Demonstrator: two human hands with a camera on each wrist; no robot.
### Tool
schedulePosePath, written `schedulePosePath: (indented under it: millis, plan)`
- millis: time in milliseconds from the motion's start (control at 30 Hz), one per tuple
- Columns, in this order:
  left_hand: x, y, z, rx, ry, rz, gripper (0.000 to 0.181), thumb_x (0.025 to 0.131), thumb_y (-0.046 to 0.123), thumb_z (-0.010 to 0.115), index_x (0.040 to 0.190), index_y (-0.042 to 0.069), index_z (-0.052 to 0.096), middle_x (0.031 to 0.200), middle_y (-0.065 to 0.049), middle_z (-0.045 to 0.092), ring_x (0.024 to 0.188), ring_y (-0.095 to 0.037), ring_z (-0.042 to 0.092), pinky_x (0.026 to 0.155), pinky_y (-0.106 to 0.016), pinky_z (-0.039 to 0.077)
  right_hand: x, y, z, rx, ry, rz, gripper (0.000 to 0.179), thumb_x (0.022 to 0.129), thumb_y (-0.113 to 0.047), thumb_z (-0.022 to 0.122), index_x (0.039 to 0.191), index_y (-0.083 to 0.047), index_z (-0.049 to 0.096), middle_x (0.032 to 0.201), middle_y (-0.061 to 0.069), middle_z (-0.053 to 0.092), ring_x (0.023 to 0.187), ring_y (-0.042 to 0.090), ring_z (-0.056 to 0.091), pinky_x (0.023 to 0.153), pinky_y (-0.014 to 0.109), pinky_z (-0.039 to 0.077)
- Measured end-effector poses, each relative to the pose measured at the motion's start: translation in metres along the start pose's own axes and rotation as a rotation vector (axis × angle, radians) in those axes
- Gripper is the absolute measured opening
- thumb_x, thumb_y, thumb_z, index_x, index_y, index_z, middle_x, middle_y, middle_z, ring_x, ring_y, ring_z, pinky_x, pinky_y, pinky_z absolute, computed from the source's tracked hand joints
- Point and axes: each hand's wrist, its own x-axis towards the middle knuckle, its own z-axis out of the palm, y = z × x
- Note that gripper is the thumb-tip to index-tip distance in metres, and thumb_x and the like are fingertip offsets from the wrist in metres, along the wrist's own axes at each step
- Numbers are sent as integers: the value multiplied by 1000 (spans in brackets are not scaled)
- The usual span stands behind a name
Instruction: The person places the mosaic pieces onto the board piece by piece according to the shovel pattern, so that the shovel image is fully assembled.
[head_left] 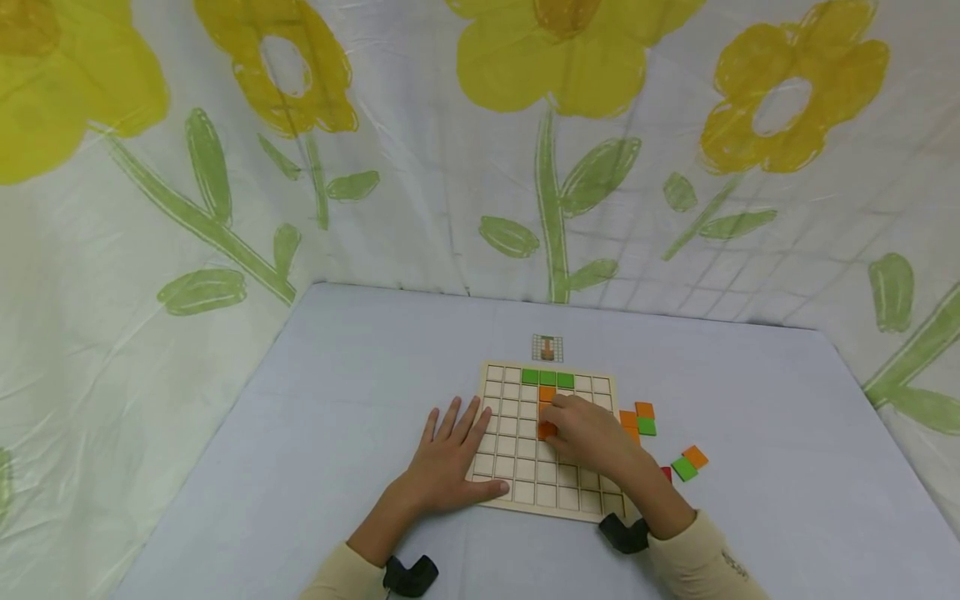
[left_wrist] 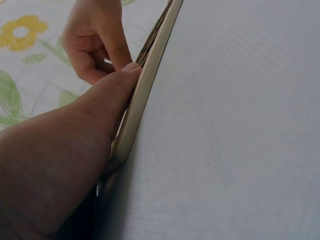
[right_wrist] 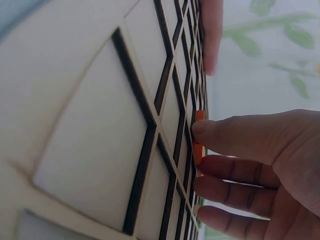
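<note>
I had my nearer right grip [head_left: 591, 432] pinching an orange tile [head_left: 546, 431] mid-way up the board [head_left: 526, 470], my left grip [head_left: 446, 463] spread at its left edge.

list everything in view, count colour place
grid board: 1, pale wood, table
green board tiles: 3, green, top row
orange board tiles: 2 or more, orange, below middle green
loose tiles: 4 orange, 2 green, 1 red showing, right of board
card: 1, patterned, beyond board
table: 1, pale blue, under board
backdrop: 1, white with yellow flowers, behind
wrist devices: 2, black, wrists
sleeves: 2, cream, forearms
left grip: 1, bare, spread at board's left edge
right grip: 1, bare, on orange board tiles
</note>
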Motion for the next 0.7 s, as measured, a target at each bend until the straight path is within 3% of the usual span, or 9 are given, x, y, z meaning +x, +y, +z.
schedulePosePath:
  millis: [333,567,700]
  plan:
    - [-1,-1,0,-15,5,6,107,88,78,49,162,9,14,167,-12,5,152,-36,-2,116,-61,-3,-1,1,0,66,24,-7,13,81,-6,83,80,-16,73,77,-8,53,68,9,47,58,24,43]
    - [-1,-2,2,-11,5,1,107,88,78,48,162,10,14,168,-11,5,152,-36,-3,116,-60,-3,-4,1,1,41,51,-34,22,83,-4,79,70,-16,68,70,-9,45,63,9,41,54,22,38]
    - [0,-1,1,-21,0,1,107,87,79,48,162,10,14,168,-11,5,152,-36,-3,116,-61,-3,-11,2,0,36,59,-34,22,84,-4,78,69,-17,69,72,-10,50,65,9,46,54,21,41]
